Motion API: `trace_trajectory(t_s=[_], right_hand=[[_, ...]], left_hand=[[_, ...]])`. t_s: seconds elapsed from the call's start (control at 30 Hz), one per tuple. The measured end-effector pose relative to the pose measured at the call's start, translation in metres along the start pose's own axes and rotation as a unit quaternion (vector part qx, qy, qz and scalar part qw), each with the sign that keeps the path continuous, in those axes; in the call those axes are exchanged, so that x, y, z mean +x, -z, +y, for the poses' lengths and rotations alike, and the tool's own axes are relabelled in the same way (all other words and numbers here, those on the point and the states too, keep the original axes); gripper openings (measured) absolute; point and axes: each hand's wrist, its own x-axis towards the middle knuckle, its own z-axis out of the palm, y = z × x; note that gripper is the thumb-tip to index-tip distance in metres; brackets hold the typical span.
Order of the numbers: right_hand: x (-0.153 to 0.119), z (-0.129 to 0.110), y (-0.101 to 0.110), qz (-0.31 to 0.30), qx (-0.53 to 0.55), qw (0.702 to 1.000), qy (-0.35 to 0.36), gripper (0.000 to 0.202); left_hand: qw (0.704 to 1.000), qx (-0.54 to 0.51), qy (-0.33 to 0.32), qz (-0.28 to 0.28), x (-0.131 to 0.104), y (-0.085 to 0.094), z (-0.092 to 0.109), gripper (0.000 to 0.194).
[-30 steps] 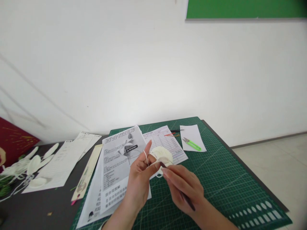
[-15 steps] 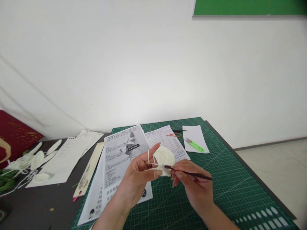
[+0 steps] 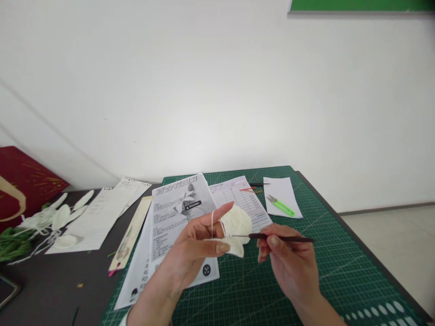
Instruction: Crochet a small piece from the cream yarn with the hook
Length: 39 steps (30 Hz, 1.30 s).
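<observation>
Pinched between the thumb and fingers of my left hand (image 3: 200, 244) is a small white crochet piece (image 3: 235, 246). A strand of white yarn (image 3: 212, 224) loops over my raised left index finger. My right hand (image 3: 288, 253) grips a crochet hook (image 3: 282, 237) with a dark handle, and its thin metal shaft reaches left to the upper edge of the crochet piece. Just behind the piece sits a ball of cream-white yarn (image 3: 238, 222) on the mat. Whether the hook's tip is inside a stitch is too small to tell.
A green cutting mat (image 3: 238, 290) covers the table under printed sheets (image 3: 170, 226). Green thread snips (image 3: 282, 206) lie on white paper (image 3: 280, 185) at the back right. To the left are a ruler-like strip (image 3: 131, 235), white petal-shaped pieces (image 3: 61, 217) and green yarn (image 3: 13, 244).
My right hand has moved right with the hook, so its metal shaft now shows beside the crochet piece. The piece's lower edge shows more. The whole view has shifted slightly.
</observation>
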Motion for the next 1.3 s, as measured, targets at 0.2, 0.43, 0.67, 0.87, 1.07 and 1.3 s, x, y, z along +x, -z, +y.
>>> trace_trajectory(t_s=[0.2, 0.43, 0.67, 0.87, 1.07, 1.3], right_hand=[[0.001, -0.003, 0.0, 0.0, -0.002, 1.0, 0.0, 0.008], [0.003, -0.006, 0.004, -0.052, -0.019, 0.998, 0.019, 0.005], [0.006, -0.01, 0.011, -0.106, -0.064, 0.991, 0.051, 0.004], [0.005, -0.012, 0.012, -0.096, -0.08, 0.99, 0.061, 0.003], [0.007, -0.007, 0.015, -0.085, -0.068, 0.992, 0.061, 0.004], [0.006, -0.007, 0.012, -0.081, -0.065, 0.993, 0.063, 0.005]], left_hand=[[0.999, 0.011, 0.027, -0.021, 0.0, 0.001, 0.001, 0.061], [0.997, -0.024, 0.062, -0.026, -0.001, 0.002, 0.002, 0.06], [0.995, -0.031, 0.089, -0.034, -0.001, 0.004, 0.002, 0.059], [0.997, 0.014, 0.065, -0.039, -0.003, 0.003, 0.003, 0.058], [0.993, 0.11, -0.025, -0.029, -0.006, -0.002, -0.001, 0.046], [0.979, 0.169, -0.114, 0.002, -0.005, -0.005, -0.01, 0.044]])
